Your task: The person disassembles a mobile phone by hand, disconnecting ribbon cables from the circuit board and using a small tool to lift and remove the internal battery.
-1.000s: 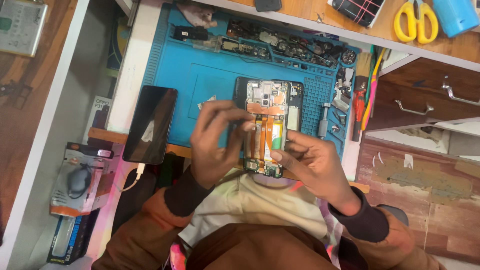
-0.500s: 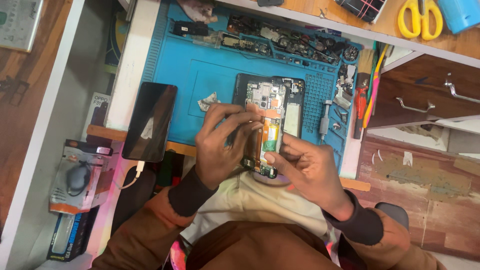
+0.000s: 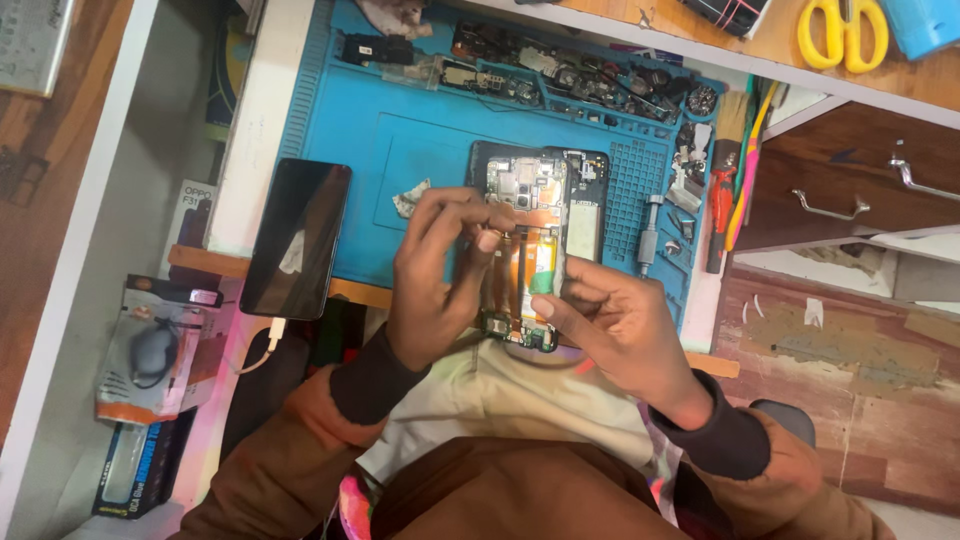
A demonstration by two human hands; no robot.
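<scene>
Both hands, left hand (image 3: 440, 270) and right hand (image 3: 610, 325), still grip the opened phone (image 3: 535, 240), barely shifted.

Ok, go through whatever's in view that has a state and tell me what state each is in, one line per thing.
Disassembled phone: back cover off, circuit boards exposed, lying on the blue repair mat.
Black phone: screen dark, cable plugged in, overhanging the mat edge.
Yellow scissors: closed.
Left hand: fingertips pinched over the phone's middle.
Right hand: grip steadying the phone's lower edge.
Wooden drawer: closed.

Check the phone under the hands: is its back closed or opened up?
Opened up: the phone shows bare circuit boards and orange ribbon cable, with no cover over them.
</scene>
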